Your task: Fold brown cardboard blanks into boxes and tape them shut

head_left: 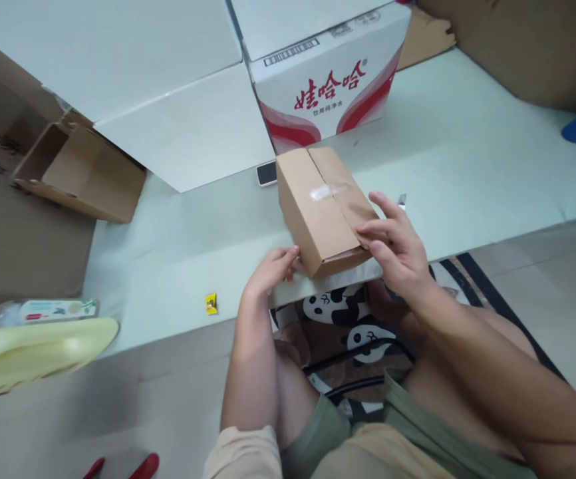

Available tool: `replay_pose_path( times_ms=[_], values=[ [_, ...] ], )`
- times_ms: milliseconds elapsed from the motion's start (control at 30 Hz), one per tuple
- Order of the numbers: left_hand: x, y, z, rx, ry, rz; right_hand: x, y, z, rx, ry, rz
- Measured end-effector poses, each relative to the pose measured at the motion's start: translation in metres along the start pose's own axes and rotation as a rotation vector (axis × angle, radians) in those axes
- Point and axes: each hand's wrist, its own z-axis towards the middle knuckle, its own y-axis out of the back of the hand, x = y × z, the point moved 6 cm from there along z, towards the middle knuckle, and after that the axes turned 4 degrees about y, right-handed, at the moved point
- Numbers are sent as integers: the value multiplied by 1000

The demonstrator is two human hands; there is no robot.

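Observation:
A small brown cardboard box (308, 213) sits at the table's front edge, turned at a slant. A strip of clear tape crosses the seam between its top flaps, and a narrow gap shows under the flaps at the near end. My right hand (398, 246) has its fingers apart, the tips touching the flap at the near right corner. Beside the near left side is my left hand (271, 269), fingers stretched toward the box's lower edge. A small grey-and-white thing (402, 200) pokes out beyond my right hand, too hidden to name.
Behind the box stand a white-and-red printed carton (328, 100) and white boxes (193, 133). A dark-screened device (267, 174) lies by the box. An open cardboard box (83, 173), a yellow wrapped piece (211, 304) and a pale yellow tray-like thing (43, 352) are left.

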Motion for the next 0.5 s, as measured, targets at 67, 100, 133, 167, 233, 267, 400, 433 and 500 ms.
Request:
replay_pose_path(
  times_ms=[67,100,133,167,233,267,400,433,500],
  values=[
    [-12,22,-4,-365,-205,-16,-6,-1,1,-9,-75,17],
    [-22,32,-12,-546,-371,-27,-7,-3,2,14,-89,51],
    [-33,37,-24,-684,-565,-22,-7,-6,2,56,-84,94],
    [-44,38,-37,-761,-763,3,-4,-10,2,116,-63,134],
    [-62,30,-55,-735,-1056,125,4,-18,2,259,0,198],
    [-69,25,-60,-684,-1120,197,7,-21,1,319,25,219],
    [-75,14,-57,-536,-1105,331,-3,-5,7,187,-52,42],
    [-73,15,-55,-536,-1093,330,-12,5,9,112,-122,-106],
    [-67,17,-53,-558,-1095,304,-34,23,11,79,-305,-449]
  ],
)
